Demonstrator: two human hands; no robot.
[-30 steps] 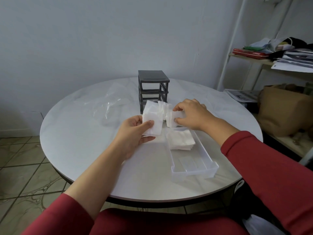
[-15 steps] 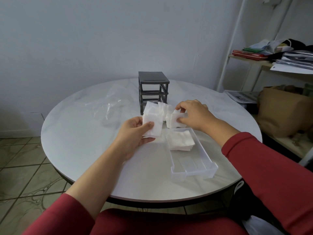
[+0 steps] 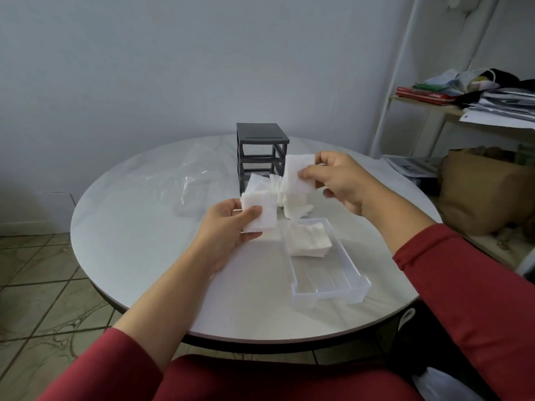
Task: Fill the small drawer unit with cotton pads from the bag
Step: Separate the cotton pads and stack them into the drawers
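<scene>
Cotton pads (image 3: 299,175): a thin batch is pinched in the right hand (image 3: 338,180), thumb in front and fingers behind, held up in the air past the far end of the clear drawer (image 3: 330,296).

A thicker stack (image 3: 259,211) is gripped in the left hand (image 3: 228,227), thumb across its face, just left of the drawer's far end.

A loose heap (image 3: 293,205) lies on the surface (image 3: 144,241) just beyond the drawer's far end, between the two hands.

Inside the drawer there is one small pile (image 3: 307,240) at the far end. The near half is bare.

The grey drawer unit (image 3: 260,149) stands further beyond the drawer, behind the heap. The slots in view look open. The bag (image 3: 185,175) lies crumpled and flat, well off to the drawer's far left, and seems emptied.

Step in hand, by my reading: loading the pulled-out drawer, batch by batch. It is early going, with most pads not yet in.

The next move likely calls for lowering the right-hand batch into the bare part beside the pile and keeping its edges square, since the pads look soft and apt to fan out.
</scene>
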